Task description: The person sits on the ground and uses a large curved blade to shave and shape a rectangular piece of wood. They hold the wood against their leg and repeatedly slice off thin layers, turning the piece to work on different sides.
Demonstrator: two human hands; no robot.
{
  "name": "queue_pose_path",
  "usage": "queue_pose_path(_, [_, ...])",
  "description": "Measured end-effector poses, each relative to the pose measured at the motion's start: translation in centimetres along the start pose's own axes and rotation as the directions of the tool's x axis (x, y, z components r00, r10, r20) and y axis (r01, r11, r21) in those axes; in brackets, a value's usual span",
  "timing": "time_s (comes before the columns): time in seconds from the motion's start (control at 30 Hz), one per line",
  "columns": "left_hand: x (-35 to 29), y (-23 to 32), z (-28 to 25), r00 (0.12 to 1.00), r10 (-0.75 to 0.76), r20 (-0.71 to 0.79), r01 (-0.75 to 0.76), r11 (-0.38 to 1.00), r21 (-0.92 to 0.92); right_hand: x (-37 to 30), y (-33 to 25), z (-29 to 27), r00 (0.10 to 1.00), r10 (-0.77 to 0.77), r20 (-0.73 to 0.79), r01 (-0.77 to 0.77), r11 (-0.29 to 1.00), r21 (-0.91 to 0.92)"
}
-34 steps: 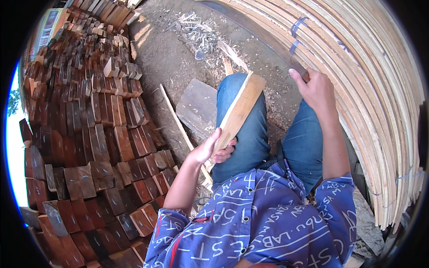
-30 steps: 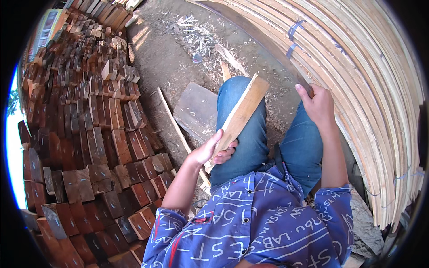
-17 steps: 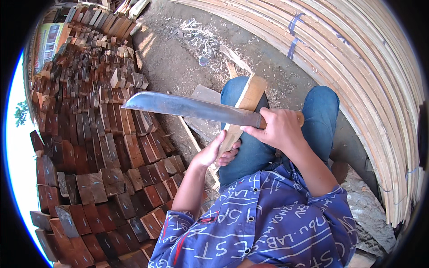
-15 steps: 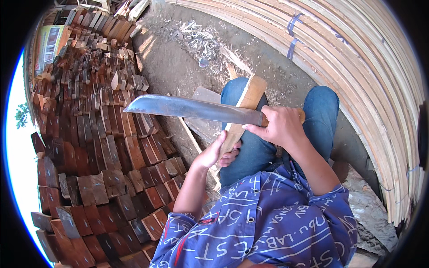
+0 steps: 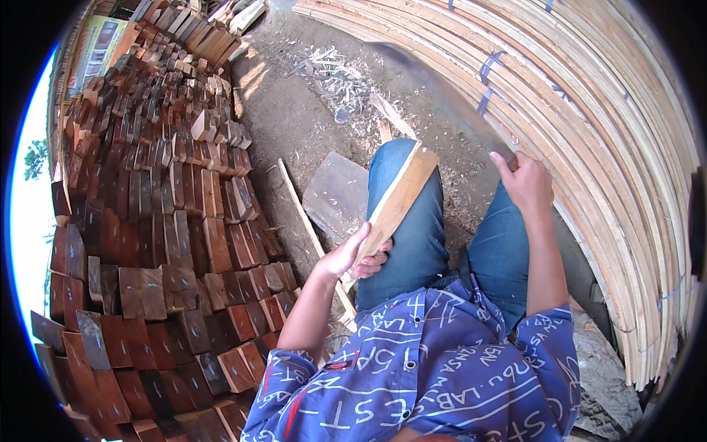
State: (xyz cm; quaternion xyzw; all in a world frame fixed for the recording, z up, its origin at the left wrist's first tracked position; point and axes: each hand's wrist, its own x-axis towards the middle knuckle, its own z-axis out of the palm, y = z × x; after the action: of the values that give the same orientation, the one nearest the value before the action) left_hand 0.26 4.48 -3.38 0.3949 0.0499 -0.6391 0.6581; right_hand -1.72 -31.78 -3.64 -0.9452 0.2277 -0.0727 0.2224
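A pale, tapering piece of wood (image 5: 401,195) slants over my left thigh, its wide end pointing away from me. My left hand (image 5: 362,258) is wrapped round its near end. Raised beyond my right knee, my right hand (image 5: 528,184) is closed on the handle of a machete (image 5: 449,92). Motion smears the blade into a grey streak running far and left from my fist, apart from the wood. Most of the handle is hidden in my fingers.
Stacked reddish-brown wood blocks (image 5: 155,287) fill the left side. Long pale planks (image 5: 589,125), tied with blue straps, curve along the right. On the dirt floor lie wood shavings (image 5: 335,81), a flat brown board (image 5: 335,195) and a thin stick (image 5: 300,202).
My right hand has lifted the machete off the wood and swung it up, away and to the right. My left hand keeps its hold on the wood, now tilted slightly more to the right.
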Motion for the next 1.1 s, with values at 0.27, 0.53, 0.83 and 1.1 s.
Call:
queue_pose_path(0.27, [0.7,2.4,1.0,0.991,0.052,-0.119,-0.011,0.945,0.326,-6.0,13.0,0.0,0.856,0.505,0.109,-0.464,0.661,0.59])
queue_pose_path(0.53, [6.3,8.8,6.8,0.721,0.686,0.098,-0.34,0.227,0.913,-12.1,8.1,-0.8,0.876,0.375,0.304,-0.482,0.69,0.539])
queue_pose_path(0.83, [13.4,19.0,15.8,0.514,0.847,0.131,-0.243,-0.003,0.97,-8.5,6.1,-2.2,0.867,0.352,0.353,-0.398,0.915,0.066])
queue_pose_path(1.1, [19.8,19.4,11.0,0.302,0.932,0.198,-0.369,-0.077,0.926,-8.8,5.4,-2.4,0.842,0.445,0.306,-0.481,0.875,0.051])
